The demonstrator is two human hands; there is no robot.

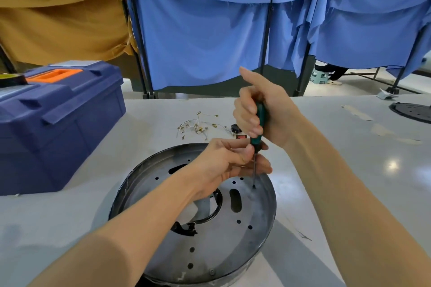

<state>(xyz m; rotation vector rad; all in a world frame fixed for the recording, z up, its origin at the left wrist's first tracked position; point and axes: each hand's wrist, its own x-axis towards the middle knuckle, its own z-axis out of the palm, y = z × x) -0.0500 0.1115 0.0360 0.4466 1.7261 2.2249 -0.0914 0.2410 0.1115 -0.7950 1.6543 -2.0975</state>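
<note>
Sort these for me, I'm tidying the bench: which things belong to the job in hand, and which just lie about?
Job: screwdriver, metal pan, right hand, left hand.
Lying about: toolbox, wires, switch, black disc.

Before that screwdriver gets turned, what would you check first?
1. Right hand grips the screwdriver handle: ok.
2. Left hand pinches the shaft to steady it: ok.
3. Tip meets a hole in the metal base: ok.
4. Tip seated in a screw head: cannot tell.
5. Loose wires lie apart from the base: ok.
</note>
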